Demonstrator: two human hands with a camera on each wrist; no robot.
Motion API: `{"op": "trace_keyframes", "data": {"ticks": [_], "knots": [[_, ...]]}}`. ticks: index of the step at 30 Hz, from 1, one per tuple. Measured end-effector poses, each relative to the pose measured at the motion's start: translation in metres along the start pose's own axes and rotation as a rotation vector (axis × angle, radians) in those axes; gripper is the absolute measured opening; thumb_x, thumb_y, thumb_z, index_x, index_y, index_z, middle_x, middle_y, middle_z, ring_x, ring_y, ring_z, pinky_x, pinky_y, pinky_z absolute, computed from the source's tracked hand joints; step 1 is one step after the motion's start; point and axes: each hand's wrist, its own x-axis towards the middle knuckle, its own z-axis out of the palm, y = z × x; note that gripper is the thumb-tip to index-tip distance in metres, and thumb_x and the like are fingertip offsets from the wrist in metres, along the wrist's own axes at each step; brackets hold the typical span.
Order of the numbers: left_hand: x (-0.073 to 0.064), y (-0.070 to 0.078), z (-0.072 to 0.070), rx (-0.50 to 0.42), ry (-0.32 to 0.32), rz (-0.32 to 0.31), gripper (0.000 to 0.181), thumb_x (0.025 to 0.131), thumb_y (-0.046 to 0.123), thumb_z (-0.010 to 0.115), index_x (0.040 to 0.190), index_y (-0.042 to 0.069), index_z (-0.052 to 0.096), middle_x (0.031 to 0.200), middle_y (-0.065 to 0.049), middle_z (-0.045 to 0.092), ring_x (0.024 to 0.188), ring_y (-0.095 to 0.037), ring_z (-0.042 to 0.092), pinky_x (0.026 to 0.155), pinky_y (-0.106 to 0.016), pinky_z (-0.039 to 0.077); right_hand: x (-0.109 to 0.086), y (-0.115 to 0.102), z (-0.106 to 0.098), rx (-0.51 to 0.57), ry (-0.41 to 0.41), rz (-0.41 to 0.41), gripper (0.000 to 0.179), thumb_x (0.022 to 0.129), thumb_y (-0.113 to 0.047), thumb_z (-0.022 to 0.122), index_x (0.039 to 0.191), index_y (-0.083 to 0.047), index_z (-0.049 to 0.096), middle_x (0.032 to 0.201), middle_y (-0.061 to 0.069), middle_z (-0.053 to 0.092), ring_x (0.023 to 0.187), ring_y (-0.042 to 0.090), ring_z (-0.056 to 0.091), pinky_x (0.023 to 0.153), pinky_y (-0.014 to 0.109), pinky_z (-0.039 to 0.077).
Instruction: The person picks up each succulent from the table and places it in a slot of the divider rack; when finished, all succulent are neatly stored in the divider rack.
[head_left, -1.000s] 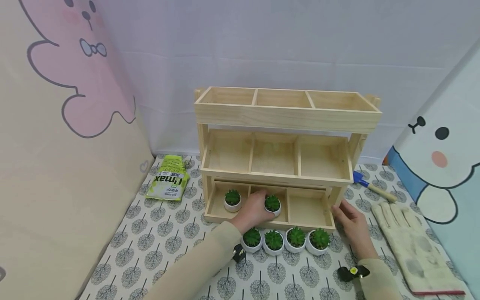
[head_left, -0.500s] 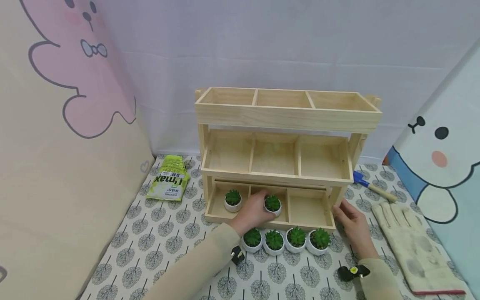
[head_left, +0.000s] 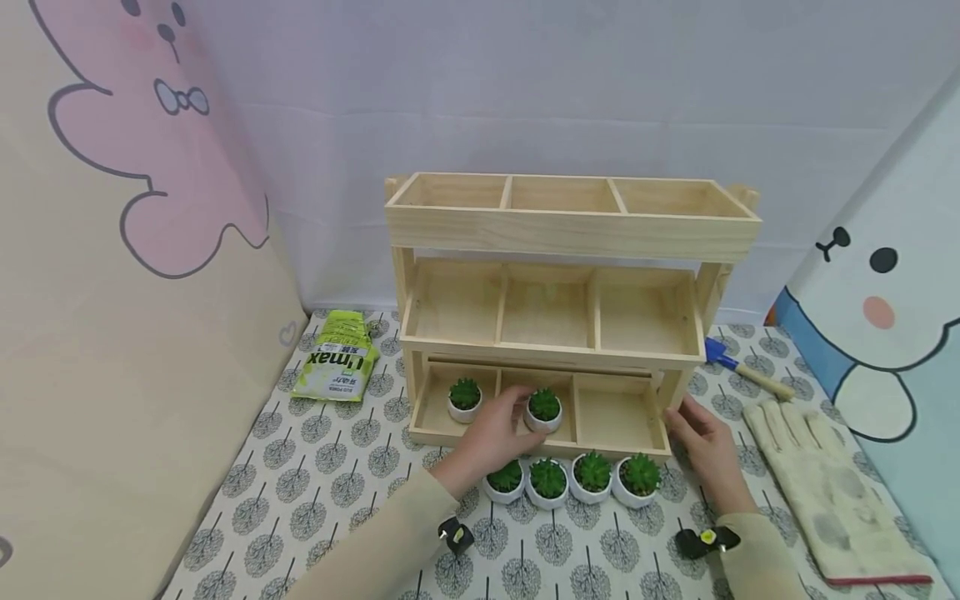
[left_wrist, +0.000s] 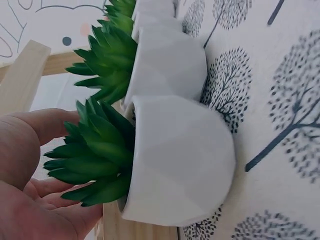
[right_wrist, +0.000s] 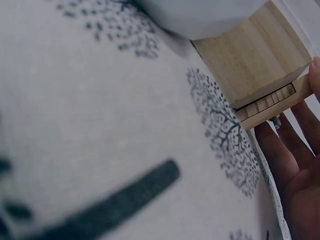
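A three-tier wooden plant stand [head_left: 573, 237] with divided trays stands on the table. In the bottom tray's middle compartment is a small succulent in a white pot [head_left: 543, 412]. My left hand [head_left: 491, 433] is at its left side, thumb in front and fingers behind, spread loosely around it. Another potted succulent [head_left: 465, 400] sits in the left compartment. My right hand [head_left: 708, 458] holds the stand's lower right end, thumb and fingers on either side of the wood [right_wrist: 272, 102]. Several potted succulents [head_left: 547, 483] line up before the stand; the nearest pot [left_wrist: 180, 160] fills the left wrist view.
A green and white bag [head_left: 337, 358] lies left of the stand. To the right are a small blue shovel with a wooden handle [head_left: 750, 375] and a pair of pale work gloves [head_left: 832, 492]. A tree-patterned cloth [head_left: 322, 483] covers the table.
My left hand has loosened from the potted succulent in the middle compartment and drawn slightly left and toward me. The right hand has stayed at the stand's end.
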Motion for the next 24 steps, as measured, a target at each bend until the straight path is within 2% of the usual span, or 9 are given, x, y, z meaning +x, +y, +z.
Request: {"op": "trace_keyframes", "data": {"ticks": [4,7,13,19,24], "knots": [[-0.012,-0.002,-0.004,-0.101,-0.002,0.012,0.072,0.090,0.025,0.084,0.149,0.003,0.050,0.145,-0.017,0.058,0.132,-0.032,0.058,0.109,-0.037,0.049,0.000,0.000,0.000,-0.004,0.004,-0.003,0.065,0.106,-0.044,0.059,0.161,-0.013,0.041,0.155,0.018,0.050,0.129,0.014,0.055,0.087,0.007,0.048],[-0.020,-0.003,-0.006,-0.148,-0.002,0.035,0.071,0.090,0.025,0.084,0.149,0.003,0.050,0.146,-0.016,0.057,0.133,-0.032,0.057,0.110,-0.038,0.049,-0.001,-0.001,-0.001,-0.010,0.006,0.001,0.065,0.106,-0.044,0.059,0.160,-0.013,0.041,0.154,0.018,0.050,0.127,0.010,0.054,0.088,0.007,0.047],[-0.037,-0.007,-0.009,-0.185,0.016,0.063,0.069,0.089,0.027,0.085,0.147,0.007,0.053,0.143,-0.010,0.059,0.130,-0.025,0.058,0.110,-0.038,0.048,-0.001,-0.002,-0.001,-0.011,-0.001,0.004,0.065,0.106,-0.045,0.058,0.161,-0.013,0.041,0.155,0.018,0.049,0.132,0.021,0.055,0.088,0.007,0.048],[-0.054,-0.015,-0.010,-0.253,0.043,0.070,0.063,0.091,0.025,0.083,0.144,0.005,0.055,0.138,-0.012,0.063,0.126,-0.023,0.060,0.111,-0.037,0.048,0.000,0.000,0.000,-0.003,-0.002,0.002,0.065,0.106,-0.044,0.058,0.161,-0.014,0.041,0.155,0.018,0.049,0.131,0.020,0.055,0.088,0.008,0.048],[-0.066,-0.022,-0.010,-0.268,0.077,0.082,0.061,0.090,0.020,0.084,0.142,0.004,0.056,0.134,-0.009,0.065,0.122,-0.022,0.062,0.108,-0.038,0.050,0.001,-0.001,0.000,-0.006,0.005,0.025,0.066,0.106,-0.047,0.058,0.161,-0.014,0.040,0.156,0.017,0.048,0.137,0.036,0.052,0.088,0.006,0.046]]}}
